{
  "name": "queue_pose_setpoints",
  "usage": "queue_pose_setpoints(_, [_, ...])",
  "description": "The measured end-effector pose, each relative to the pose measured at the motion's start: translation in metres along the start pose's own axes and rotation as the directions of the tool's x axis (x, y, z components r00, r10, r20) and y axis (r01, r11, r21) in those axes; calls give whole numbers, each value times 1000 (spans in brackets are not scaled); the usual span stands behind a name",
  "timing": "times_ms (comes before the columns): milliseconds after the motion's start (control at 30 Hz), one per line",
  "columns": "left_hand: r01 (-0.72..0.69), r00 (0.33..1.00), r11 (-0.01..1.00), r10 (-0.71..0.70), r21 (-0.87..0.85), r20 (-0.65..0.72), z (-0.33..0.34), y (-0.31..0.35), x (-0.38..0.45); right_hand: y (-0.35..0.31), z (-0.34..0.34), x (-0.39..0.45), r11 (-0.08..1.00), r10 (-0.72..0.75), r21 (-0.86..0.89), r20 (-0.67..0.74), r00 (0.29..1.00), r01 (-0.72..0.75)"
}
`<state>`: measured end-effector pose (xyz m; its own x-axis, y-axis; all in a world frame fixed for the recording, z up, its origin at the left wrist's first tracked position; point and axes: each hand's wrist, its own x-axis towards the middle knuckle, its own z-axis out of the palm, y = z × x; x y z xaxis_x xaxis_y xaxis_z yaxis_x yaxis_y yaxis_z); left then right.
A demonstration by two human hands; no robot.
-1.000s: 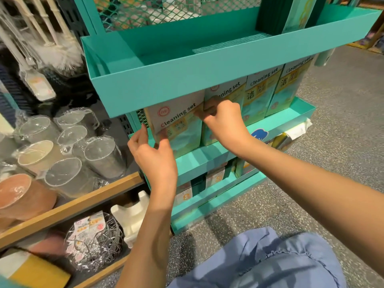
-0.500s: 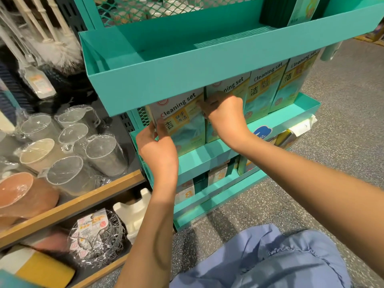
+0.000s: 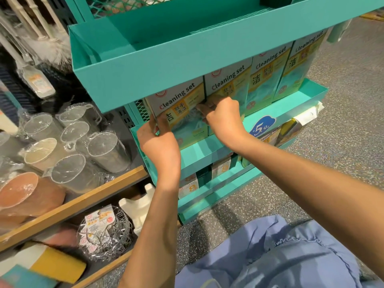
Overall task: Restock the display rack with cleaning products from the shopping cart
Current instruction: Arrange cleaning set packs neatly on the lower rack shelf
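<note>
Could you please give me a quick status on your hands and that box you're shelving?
Left hand grips the leftmost cleaning set box at its left edge. Right hand pinches its right edge. Box upright on middle shelf, beside three more. Upper tray overhangs it.

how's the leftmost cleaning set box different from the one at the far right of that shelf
The leftmost cleaning set box is gripped at both side edges by the left hand and right hand; the far-right box is untouched. The leftmost sits nearer the camera, its lower front showing above the shelf lip; the far-right is further back. Both share the same yellow and teal printed design.
</note>
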<state>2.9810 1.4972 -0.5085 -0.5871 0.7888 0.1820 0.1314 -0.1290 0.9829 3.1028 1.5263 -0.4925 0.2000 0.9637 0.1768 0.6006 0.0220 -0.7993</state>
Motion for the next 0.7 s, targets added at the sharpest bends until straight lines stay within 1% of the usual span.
queue_pose_setpoints(100, [-16, 1000, 999, 16, 31, 7, 0, -8, 4, -2, -2, 1, 998, 11, -62, 28, 1000, -9])
queue_pose_setpoints(200, [-14, 1000, 997, 13, 81, 2, 1, -12, 7, -6, -7, -1, 998, 11, -62, 73, 997, -6])
queue_pose_setpoints(367, [40, 999, 998, -40, 44, 3, -2, -13, 5, -3, -3, 4, 997, 49, -56, 31, 998, -47])
queue_pose_setpoints(500, [11, 998, 993, -4, 119, -56, -3, -5, -4, -3, -15, -4, 993, 53, -103, 25, 998, -50])
queue_pose_setpoints(567, [-7, 998, 982, 18, 189, -55, -5, -4, -7, -3, -22, -9, 990, 30, -142, 29, 999, -25])
queue_pose_setpoints(700, [26, 999, 961, -18, 275, -33, -14, -3, -11, -5, -30, -18, 979, -17, -201, 36, 999, 24])
